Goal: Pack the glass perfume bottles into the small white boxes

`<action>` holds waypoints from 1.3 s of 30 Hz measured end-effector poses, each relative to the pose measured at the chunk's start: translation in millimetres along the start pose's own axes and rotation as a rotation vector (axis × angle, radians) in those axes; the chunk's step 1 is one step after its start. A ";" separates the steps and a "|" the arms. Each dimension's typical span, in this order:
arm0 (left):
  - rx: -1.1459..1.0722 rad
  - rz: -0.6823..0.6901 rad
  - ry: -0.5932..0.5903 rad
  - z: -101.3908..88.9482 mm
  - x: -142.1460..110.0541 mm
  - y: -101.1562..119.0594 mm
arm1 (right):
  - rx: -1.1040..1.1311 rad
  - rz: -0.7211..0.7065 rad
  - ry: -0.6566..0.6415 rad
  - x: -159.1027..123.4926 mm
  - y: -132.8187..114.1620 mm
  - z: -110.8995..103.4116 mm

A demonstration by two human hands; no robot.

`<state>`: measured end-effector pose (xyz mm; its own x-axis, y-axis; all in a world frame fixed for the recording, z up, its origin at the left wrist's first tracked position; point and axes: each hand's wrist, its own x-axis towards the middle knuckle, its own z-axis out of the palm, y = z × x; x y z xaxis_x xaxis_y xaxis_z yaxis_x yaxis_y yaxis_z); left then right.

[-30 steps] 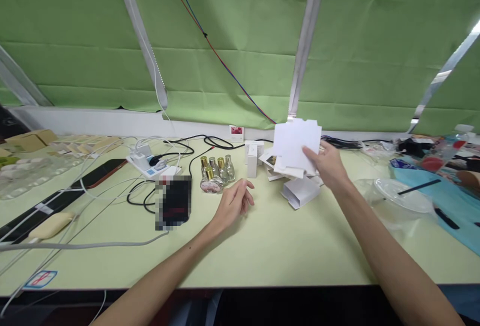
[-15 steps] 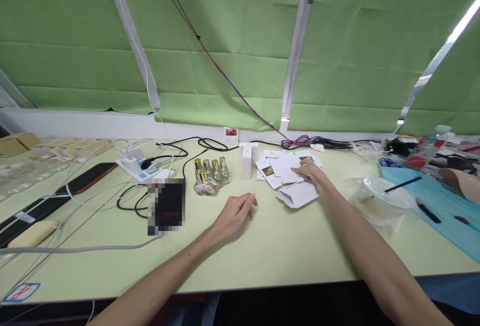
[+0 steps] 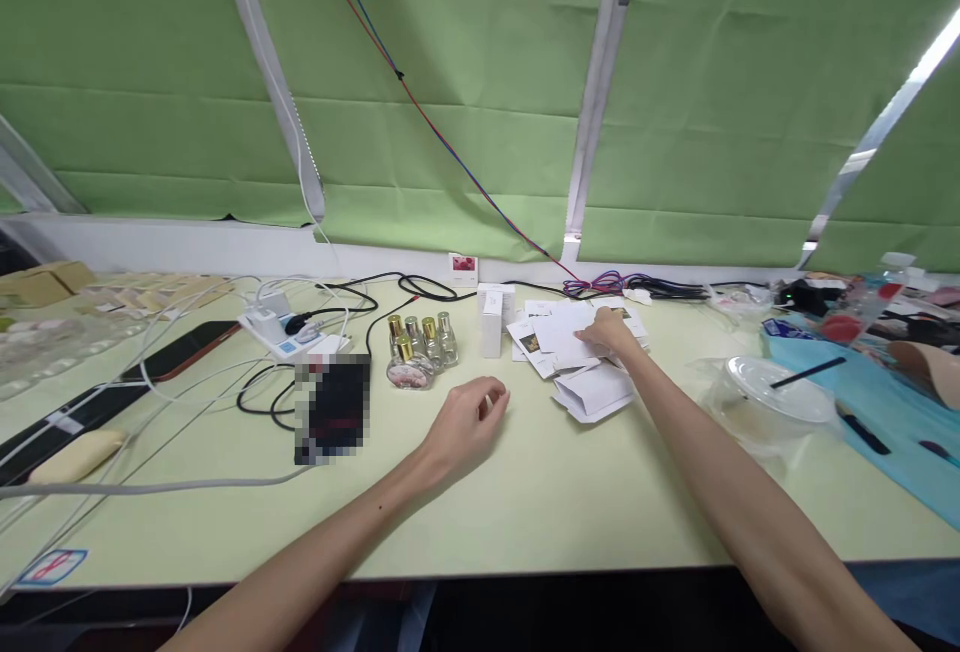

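My right hand is on a loose pile of white folded card pieces, with its thumb and fingertips closed at the edge of one white card. Some pieces in the pile carry small printed pictures. My left hand rests on the table, loosely curled, with a gap between thumb and fingers and nothing visible in it. Two small white boxes stand upright beyond it. Several small glass bottles with gold and silver caps stand to its left, behind an oval item with a printed picture.
At left lie a power strip, tangled cables and a pixelated dark object. To the right are a lidded plastic bowl in a clear bag and a blue cloth with a brush. A small picture card leans at the back.
My right hand has drawn its fingers in at the card, and the pile has shifted slightly. My left hand has loosened, its thumb now apart from the fingers.
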<state>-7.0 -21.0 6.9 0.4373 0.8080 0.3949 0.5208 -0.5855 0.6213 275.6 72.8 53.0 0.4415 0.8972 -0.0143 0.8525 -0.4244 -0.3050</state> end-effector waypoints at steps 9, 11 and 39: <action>0.374 -0.228 0.207 -32.0 78.6 29.7 | -0.024 -0.001 0.181 -29.4 -21.3 -12.7; 0.499 -0.358 0.128 -30.3 101.4 36.1 | -0.036 -0.031 0.251 -38.7 -26.0 -15.1; -0.413 -0.610 -0.492 -69.7 -7.1 -15.2 | 0.675 -0.531 -0.463 -155.0 -9.5 52.8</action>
<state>-69.1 -13.3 41.8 0.4850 0.7960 -0.3622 0.5017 0.0860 0.8607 184.3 -55.7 7.9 -0.2303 0.9720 -0.0461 0.5052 0.0789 -0.8594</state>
